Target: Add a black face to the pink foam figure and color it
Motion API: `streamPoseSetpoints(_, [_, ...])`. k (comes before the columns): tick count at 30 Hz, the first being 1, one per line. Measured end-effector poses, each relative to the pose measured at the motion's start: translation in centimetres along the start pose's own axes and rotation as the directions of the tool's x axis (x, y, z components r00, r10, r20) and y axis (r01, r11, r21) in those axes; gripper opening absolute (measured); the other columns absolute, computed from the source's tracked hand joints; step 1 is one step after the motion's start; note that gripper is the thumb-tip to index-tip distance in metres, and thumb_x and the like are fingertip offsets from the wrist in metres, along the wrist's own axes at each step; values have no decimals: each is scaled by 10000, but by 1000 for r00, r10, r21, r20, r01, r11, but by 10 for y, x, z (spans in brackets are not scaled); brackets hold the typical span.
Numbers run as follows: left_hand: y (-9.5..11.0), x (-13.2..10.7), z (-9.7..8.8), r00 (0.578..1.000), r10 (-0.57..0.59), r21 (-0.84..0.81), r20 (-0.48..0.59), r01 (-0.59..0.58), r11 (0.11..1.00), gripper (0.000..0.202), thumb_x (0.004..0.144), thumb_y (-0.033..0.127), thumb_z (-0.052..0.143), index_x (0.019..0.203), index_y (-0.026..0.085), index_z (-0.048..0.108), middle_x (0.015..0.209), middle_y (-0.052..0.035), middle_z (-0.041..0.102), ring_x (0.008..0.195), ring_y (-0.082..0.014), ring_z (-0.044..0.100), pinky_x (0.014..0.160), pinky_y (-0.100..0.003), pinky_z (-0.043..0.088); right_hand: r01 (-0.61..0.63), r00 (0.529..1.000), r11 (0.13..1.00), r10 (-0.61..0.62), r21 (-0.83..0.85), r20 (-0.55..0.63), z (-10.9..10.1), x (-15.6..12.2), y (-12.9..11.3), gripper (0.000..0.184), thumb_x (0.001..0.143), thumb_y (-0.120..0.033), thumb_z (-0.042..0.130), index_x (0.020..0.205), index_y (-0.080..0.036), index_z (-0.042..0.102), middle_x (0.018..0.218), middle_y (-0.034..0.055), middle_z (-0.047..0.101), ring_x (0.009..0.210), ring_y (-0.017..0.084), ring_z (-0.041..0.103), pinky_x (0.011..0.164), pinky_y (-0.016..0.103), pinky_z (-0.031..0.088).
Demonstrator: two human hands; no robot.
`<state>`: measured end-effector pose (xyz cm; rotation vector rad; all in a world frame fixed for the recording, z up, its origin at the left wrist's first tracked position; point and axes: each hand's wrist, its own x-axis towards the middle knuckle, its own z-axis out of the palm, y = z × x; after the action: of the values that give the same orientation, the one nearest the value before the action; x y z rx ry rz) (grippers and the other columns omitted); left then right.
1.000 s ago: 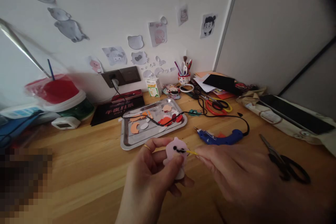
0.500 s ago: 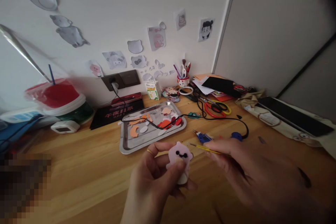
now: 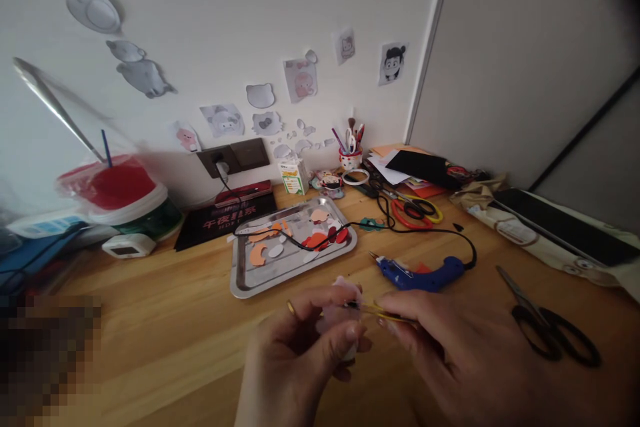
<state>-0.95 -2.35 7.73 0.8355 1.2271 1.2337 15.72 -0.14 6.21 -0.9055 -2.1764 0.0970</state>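
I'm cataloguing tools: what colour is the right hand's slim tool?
Slim tool: mostly yellow, head view.

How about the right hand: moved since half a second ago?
Yes. The right hand has shifted left and lower in view, judged against the glue gun, whose middle now shows.

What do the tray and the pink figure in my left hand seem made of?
The tray looks like metal, possibly stainless steel: silvery with soft sheen. The pink figure, partly covered, could be felt, foam or clay: matte, without highlights.
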Motion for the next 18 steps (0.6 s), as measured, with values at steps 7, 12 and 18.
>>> streamPoseSetpoints(7, [2, 6, -6, 986, 40, -43, -162, -48, 998, 102, 663, 263, 725, 661, 166, 693, 597, -9, 677, 481, -82, 609, 427, -101, 438, -27, 999, 995, 23, -98, -42, 1, -5, -2, 199, 864, -115, 398, 963, -219, 536, 724, -30, 664, 614, 124, 627, 568, 261, 437])
streamPoseSetpoints(12, [1, 11, -5, 987, 90, -58, -134, -99, 993, 325, 705, 259, 696, 1023, 212, 649, 738, -19, 701, 507, -108, 628, 420, -146, 486, -128, 992, 987, 127, 97, 17, -5, 3, 4, 189, 828, -150, 473, 984, -249, 507, 733, -53, 663, 595, 110, 635, 514, 206, 463])
streamPoseSetpoints(18, [3, 3, 0, 994, 80, -14, -71, -82, 997, 628, 670, 223, 732, 1250, 207, 491, 747, -17, 694, 584, -134, 654, 453, -155, 523, -487, 872, 768, 397, 416, 288, -10, 26, -4, 215, 842, -250, 507, 1054, -226, 530, 954, 32, 664, 820, 166, 642, 597, 230, 523])
